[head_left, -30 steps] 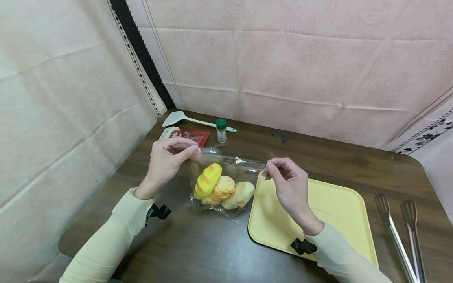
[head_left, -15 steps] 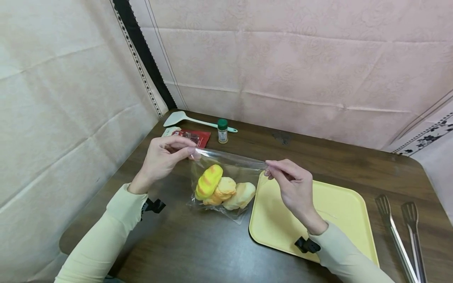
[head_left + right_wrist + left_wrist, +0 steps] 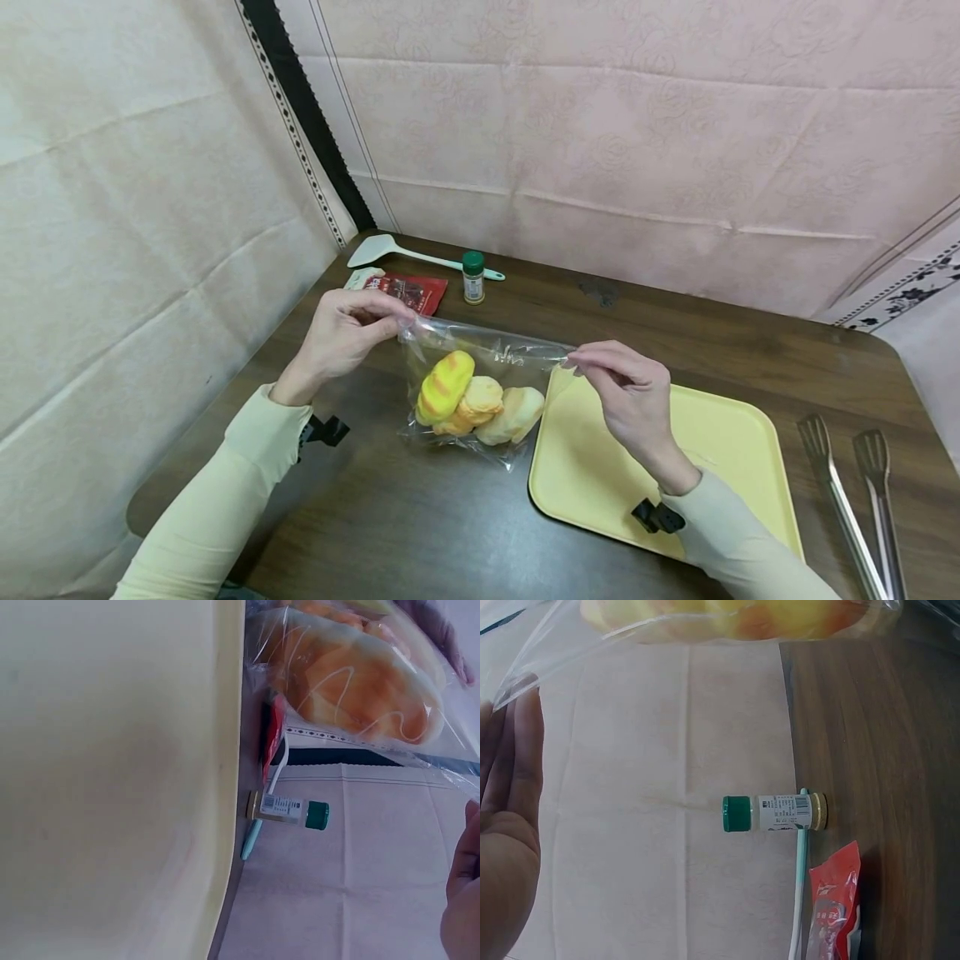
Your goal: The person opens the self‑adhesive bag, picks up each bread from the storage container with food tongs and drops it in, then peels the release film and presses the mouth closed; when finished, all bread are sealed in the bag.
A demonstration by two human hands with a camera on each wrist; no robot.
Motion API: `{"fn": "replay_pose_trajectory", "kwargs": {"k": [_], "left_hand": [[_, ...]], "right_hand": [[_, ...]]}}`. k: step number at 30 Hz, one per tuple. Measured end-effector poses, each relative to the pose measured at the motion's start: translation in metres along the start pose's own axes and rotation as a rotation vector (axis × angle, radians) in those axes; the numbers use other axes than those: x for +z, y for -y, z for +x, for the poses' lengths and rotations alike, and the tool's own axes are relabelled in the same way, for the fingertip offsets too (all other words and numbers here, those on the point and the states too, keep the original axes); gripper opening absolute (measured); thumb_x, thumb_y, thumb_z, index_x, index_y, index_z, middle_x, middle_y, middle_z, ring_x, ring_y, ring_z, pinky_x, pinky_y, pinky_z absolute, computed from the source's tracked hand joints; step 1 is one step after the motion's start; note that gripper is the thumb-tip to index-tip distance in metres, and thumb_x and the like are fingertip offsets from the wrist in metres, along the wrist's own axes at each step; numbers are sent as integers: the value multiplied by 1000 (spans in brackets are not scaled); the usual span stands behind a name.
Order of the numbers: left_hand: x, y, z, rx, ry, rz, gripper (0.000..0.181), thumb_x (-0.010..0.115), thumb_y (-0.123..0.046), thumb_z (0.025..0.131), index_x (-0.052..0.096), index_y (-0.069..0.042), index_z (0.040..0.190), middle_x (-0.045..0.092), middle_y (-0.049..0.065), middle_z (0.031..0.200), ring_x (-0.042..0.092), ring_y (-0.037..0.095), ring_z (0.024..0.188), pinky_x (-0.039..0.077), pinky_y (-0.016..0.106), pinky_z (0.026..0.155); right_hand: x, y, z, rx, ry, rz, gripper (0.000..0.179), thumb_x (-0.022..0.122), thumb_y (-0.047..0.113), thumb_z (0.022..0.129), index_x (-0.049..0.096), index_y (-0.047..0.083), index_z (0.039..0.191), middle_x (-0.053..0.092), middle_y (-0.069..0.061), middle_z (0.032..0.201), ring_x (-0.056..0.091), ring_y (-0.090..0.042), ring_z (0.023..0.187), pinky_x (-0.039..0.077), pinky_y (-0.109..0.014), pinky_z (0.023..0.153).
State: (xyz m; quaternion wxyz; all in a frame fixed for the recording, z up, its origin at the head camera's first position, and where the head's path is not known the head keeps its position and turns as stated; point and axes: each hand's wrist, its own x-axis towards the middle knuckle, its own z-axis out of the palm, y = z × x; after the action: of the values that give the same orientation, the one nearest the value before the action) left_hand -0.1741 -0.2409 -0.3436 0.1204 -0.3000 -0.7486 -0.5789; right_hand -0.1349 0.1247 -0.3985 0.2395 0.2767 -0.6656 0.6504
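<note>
A clear plastic bag [image 3: 517, 354] hangs between my two hands with its top edge stretched taut. Inside lie a yellow bread roll [image 3: 446, 387] and two paler bread pieces, one a cream-coloured roll [image 3: 512, 415]. My left hand [image 3: 347, 332] pinches the bag's upper left corner between thumb and fingers. At the upper right corner, my right hand [image 3: 632, 400] pinches the same edge. In the right wrist view, a bread piece [image 3: 360, 682] with an orange-brown face and white squiggles shows through the plastic. The left wrist view catches the bread only at its top edge.
Under my right arm lies a yellow tray [image 3: 720, 417]. Metal tongs [image 3: 843, 508] rest to its right. Behind the bag are a green-capped spice jar [image 3: 473, 279], a red packet [image 3: 420, 292] and a pale spatula [image 3: 408, 252]. Curtains hang behind the table [image 3: 420, 525].
My right hand has shifted slightly right and its fingers have drawn together on the bag's edge. The bag's top is straighter and tighter. My left hand has moved slightly left, still pinching.
</note>
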Motion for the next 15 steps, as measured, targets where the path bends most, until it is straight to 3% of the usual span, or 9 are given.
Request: {"fn": "replay_pose_trajectory", "kwargs": {"k": [3,9,15], "left_hand": [[-2,0,0,13,26,-20,10,72,19,90,77,13,97,82,-19,93,73,-1,77,57,16,67],[-3,0,2,57,90,-77,17,70,22,88,79,8,94,84,-15,98,79,3,85,60,18,70],[1,-2,2,96,58,-72,17,66,19,86,78,7,85,84,-17,95,77,0,83,52,14,63]], "right_hand": [[-1,2,1,10,18,17,32,63,-21,95,85,2,100,84,2,102,79,-4,94,61,-16,81],[-4,3,3,24,42,110,28,53,-16,99,80,-10,100,86,2,104,80,-11,94,61,-21,88],[-1,8,6,135,21,49,12,72,-10,97,83,-6,96,85,-2,97,80,-10,91,63,-20,83]]}}
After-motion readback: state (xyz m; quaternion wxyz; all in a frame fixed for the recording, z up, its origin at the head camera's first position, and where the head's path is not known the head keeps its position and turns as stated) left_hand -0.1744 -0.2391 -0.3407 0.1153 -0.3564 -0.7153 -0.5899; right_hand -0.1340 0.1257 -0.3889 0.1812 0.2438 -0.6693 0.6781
